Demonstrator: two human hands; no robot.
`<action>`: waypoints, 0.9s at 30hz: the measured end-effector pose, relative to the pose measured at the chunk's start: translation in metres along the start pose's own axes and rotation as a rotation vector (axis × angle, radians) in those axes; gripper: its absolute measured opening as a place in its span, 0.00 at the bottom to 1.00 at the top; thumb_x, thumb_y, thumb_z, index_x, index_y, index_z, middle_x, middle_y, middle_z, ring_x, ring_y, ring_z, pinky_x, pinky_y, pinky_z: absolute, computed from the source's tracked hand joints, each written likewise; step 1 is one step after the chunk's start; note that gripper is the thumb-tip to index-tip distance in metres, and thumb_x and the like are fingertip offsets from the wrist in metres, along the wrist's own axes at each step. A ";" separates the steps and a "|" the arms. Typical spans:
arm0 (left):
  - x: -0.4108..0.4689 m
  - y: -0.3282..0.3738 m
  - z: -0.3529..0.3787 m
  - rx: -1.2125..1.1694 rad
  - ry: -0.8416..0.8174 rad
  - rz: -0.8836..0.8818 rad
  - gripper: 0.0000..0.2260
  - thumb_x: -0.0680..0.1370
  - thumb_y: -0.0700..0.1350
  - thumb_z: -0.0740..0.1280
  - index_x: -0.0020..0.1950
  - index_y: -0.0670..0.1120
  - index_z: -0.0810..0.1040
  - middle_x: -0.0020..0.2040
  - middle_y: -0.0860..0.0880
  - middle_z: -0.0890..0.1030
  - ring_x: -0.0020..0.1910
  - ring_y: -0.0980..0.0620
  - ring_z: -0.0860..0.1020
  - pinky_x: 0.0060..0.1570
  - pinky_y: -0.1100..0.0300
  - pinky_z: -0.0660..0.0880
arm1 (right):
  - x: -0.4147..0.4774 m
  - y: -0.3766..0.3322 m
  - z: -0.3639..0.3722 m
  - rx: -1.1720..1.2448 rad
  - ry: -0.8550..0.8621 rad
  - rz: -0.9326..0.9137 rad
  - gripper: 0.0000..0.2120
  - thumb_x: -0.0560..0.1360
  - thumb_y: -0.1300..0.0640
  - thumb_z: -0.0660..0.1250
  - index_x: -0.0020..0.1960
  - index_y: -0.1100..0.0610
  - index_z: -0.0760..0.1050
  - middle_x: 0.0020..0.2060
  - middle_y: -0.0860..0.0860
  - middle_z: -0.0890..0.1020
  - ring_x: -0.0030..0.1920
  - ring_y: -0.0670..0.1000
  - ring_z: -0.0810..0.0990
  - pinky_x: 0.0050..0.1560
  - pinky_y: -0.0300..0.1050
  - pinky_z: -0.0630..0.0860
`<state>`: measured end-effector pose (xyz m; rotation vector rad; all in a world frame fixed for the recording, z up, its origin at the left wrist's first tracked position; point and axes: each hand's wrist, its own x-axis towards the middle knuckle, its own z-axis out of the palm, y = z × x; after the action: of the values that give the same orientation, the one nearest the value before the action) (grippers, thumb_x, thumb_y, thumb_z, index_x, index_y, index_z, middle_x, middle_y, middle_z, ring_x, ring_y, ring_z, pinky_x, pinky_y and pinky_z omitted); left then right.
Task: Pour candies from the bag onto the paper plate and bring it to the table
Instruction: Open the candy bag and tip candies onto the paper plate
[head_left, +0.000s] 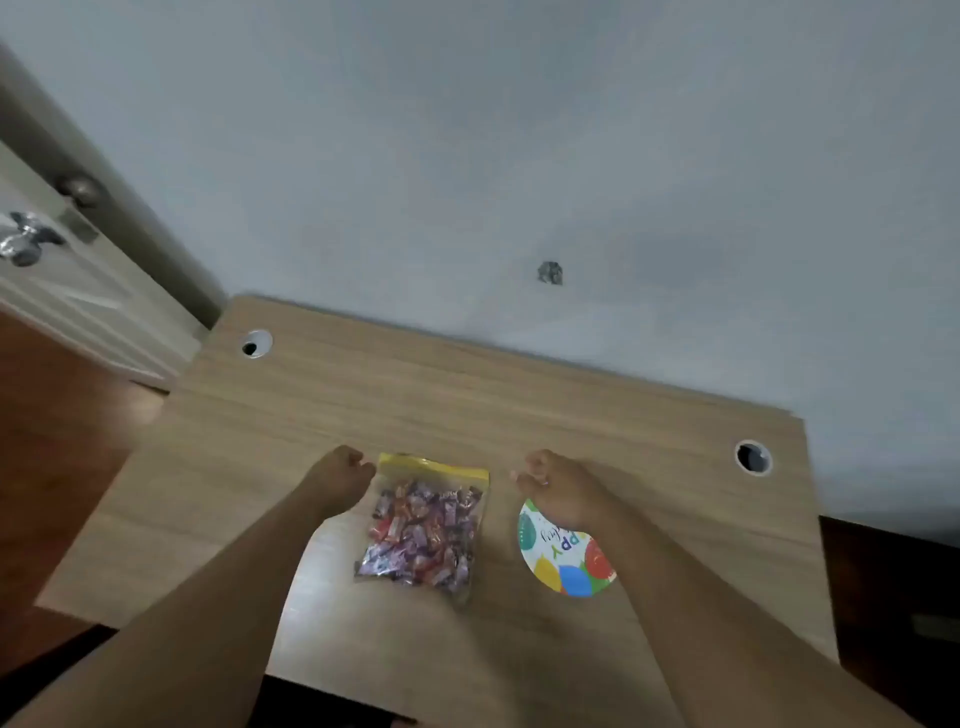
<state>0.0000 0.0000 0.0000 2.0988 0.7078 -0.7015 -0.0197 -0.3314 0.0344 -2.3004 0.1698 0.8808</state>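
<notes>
Bag (423, 527) flat on surface (467, 395), zip sealed, full of candies (415, 535). Plate (563, 558) just right of it, bare, partly under right wrist. Left hand (340, 475) at bag's top-left corner, fingers curled, contact unclear. Right hand (553, 486) loosely curled above plate, holding nothing.

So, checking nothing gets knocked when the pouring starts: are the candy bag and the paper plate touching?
Apart. The head view shows a bare strip of wooden desk between the candy bag and the paper plate.
</notes>
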 end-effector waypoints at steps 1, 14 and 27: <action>0.007 -0.008 0.004 -0.067 -0.007 -0.036 0.24 0.83 0.46 0.69 0.76 0.37 0.72 0.56 0.37 0.82 0.52 0.37 0.82 0.50 0.48 0.80 | 0.005 0.000 0.011 0.040 -0.021 0.015 0.27 0.86 0.44 0.65 0.79 0.58 0.71 0.77 0.54 0.77 0.76 0.55 0.77 0.73 0.44 0.71; 0.008 -0.061 0.050 -0.481 -0.081 -0.168 0.19 0.84 0.54 0.69 0.61 0.37 0.81 0.43 0.40 0.84 0.39 0.45 0.82 0.47 0.49 0.82 | 0.024 0.004 0.105 0.214 -0.222 0.074 0.20 0.86 0.52 0.66 0.74 0.61 0.76 0.72 0.53 0.81 0.70 0.50 0.79 0.75 0.46 0.72; -0.049 -0.026 0.058 -0.399 -0.111 0.183 0.14 0.85 0.51 0.69 0.48 0.42 0.85 0.33 0.55 0.79 0.38 0.52 0.79 0.45 0.55 0.82 | -0.007 0.009 0.064 0.114 0.002 0.014 0.09 0.85 0.54 0.65 0.61 0.55 0.81 0.59 0.51 0.87 0.60 0.52 0.84 0.57 0.45 0.75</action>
<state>-0.0649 -0.0454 -0.0103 1.7193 0.5350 -0.5208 -0.0629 -0.2995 -0.0018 -2.1967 0.2316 0.8544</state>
